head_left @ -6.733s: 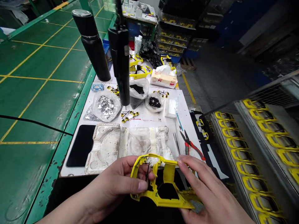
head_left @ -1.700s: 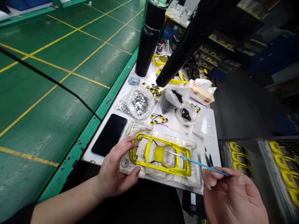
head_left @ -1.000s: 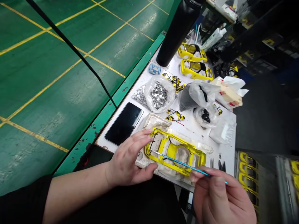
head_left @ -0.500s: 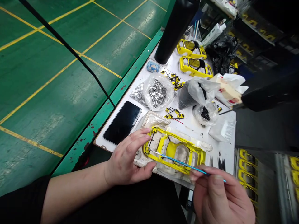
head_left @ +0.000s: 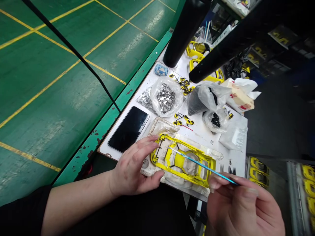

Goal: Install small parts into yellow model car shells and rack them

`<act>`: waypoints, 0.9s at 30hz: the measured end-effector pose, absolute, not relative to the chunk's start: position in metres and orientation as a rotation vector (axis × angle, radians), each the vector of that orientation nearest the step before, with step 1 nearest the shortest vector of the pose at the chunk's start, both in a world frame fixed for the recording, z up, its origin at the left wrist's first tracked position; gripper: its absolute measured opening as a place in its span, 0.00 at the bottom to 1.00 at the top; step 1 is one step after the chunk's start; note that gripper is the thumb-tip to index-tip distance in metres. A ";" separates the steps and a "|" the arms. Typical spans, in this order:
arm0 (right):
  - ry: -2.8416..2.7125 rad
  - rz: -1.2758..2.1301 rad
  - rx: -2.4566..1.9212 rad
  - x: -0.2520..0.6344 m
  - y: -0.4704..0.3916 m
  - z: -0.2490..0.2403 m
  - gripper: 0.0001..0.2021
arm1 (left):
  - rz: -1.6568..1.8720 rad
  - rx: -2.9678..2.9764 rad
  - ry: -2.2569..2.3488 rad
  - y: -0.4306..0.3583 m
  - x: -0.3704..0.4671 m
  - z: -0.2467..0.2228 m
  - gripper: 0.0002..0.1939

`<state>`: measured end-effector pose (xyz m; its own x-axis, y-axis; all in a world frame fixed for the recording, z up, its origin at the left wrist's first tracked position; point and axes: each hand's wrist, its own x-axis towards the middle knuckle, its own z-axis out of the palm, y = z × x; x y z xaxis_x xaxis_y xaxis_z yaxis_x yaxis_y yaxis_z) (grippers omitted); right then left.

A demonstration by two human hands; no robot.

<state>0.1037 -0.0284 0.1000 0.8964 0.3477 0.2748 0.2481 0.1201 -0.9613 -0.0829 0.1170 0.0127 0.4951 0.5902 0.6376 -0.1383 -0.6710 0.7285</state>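
A yellow model car body (head_left: 180, 160) lies with its hollow side up on a whitish moulded cradle (head_left: 163, 126). My left hand (head_left: 139, 165) steadies its left end, fingertips on the far side and thumb on the near side. Pinched in my right hand (head_left: 243, 203) is a thin blue-handled paintbrush (head_left: 204, 166), slanting over the car body with its silvery tip above the left part of the opening. Whether the tip touches anything, I cannot tell. A thin dark rod crosses the body's left end near my left fingers.
Behind the cradle stand a bag of small silvery parts (head_left: 166, 98) and a bag of black parts (head_left: 216, 119). A black phone (head_left: 129, 128) lies at the left edge. Small yellow-black parts (head_left: 183, 119), a tissue pack (head_left: 240, 95) and black lamp-like tubes (head_left: 182, 36) are farther back.
My right hand has moved right and slightly down, drawing the paintbrush tip away from the car body's left end. Another black tube has swung into view at upper right. My left hand stays put.
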 end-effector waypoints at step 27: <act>-0.562 0.121 -1.547 0.106 -0.022 0.083 0.05 | 1.240 2.011 0.376 0.117 -0.082 0.016 0.44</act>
<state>0.1060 -0.0224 0.0831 0.8689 0.4181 0.2650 0.2714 0.0452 -0.9614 -0.0819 0.1168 0.0158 0.4919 0.5820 0.6475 -0.1237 -0.6894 0.7137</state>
